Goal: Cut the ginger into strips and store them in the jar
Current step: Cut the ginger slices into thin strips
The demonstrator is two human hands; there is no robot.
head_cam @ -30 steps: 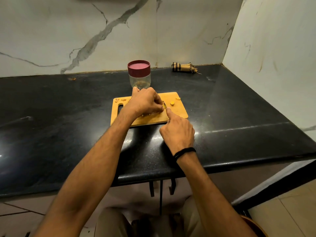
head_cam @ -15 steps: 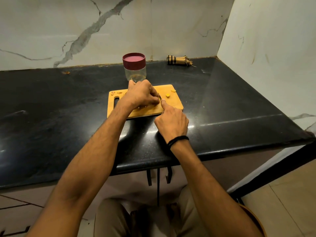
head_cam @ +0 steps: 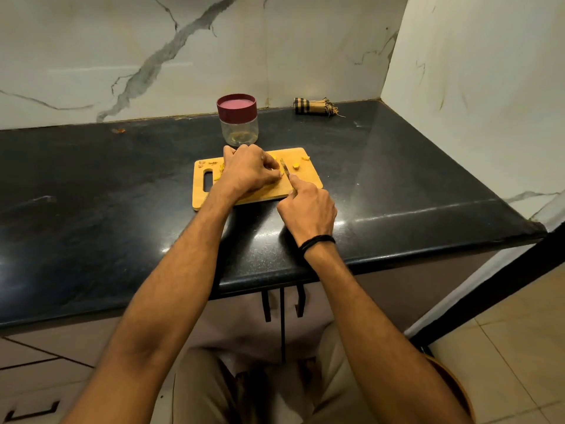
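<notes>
Currently the left hand (head_cam: 249, 174) rests on the cutting board (head_cam: 305, 183), fingers curled down and pinching a piece of ginger (head_cam: 278, 175) that they mostly hide. Just right of it, the right hand (head_cam: 308, 209) grips a knife (head_cam: 286, 169), index finger stretched along the blade's back, the blade just beside the left fingertips. A black band (head_cam: 316, 241) circles the right wrist. 1 loose yellow bit (head_cam: 296, 165) lies right of the blade, with smaller scraps (head_cam: 211, 162) near the board's left end. Just beyond the board stands the jar (head_cam: 239, 130), maroon lid (head_cam: 237, 104) on, a few yellow strips at its bottom. A rolled checked cloth (head_cam: 315, 106) lies by the far wall on the black counter (head_cam: 397, 179).
</notes>
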